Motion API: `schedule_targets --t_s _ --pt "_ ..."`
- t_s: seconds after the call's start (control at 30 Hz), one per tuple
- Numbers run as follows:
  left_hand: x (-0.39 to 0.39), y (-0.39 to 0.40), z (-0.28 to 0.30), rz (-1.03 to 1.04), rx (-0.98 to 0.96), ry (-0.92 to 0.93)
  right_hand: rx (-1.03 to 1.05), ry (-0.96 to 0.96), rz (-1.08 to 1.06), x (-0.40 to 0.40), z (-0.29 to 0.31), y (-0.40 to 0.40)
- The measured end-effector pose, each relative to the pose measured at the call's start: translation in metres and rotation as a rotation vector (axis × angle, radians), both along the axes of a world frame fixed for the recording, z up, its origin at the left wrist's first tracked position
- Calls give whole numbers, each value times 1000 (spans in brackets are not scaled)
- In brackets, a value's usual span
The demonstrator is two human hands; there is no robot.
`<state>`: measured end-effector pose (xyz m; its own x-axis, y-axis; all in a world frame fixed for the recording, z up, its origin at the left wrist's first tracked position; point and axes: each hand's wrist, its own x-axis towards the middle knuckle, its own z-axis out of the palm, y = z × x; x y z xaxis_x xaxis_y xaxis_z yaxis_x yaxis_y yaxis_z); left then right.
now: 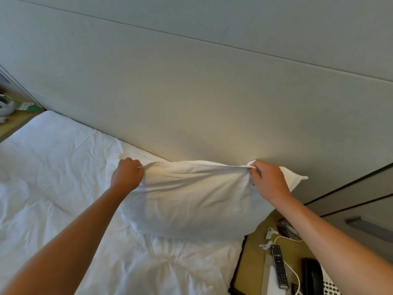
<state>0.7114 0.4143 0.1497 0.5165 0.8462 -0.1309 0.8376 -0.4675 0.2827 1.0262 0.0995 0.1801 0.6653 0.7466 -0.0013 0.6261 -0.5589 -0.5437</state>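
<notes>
A white pillow (191,201) in a white case is held up over the head of the bed, in front of the padded headboard. My left hand (127,175) grips the top edge of the case at its left end. My right hand (269,180) pinches the same edge near the right end, and the fabric is pulled taut between the two hands. The pillow's lower part hangs down onto the white sheet (53,188).
A second white pillow (61,141) lies flat at the left of the bed. A wooden bedside table (253,262) at the lower right bears a black remote (278,267), white cables and a black phone. Another small table (19,120) with clutter stands at the far left.
</notes>
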Motion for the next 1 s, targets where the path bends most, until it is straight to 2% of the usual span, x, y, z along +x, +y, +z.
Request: schedule_targets --t_s 0.1,0.33,0.73,1.0 --pt "-11 3 -2 -4 14 21 17 -31 -27 -6 -5 -1" --pt "-51 5 9 -41 121 13 109 36 -63 -18 -9 -3" --pt "-78 8 32 37 246 -102 155 -5 -91 -43 -2 -12" --pt "-82 32 58 120 251 -235 235 -21 -63 -64 26 6"
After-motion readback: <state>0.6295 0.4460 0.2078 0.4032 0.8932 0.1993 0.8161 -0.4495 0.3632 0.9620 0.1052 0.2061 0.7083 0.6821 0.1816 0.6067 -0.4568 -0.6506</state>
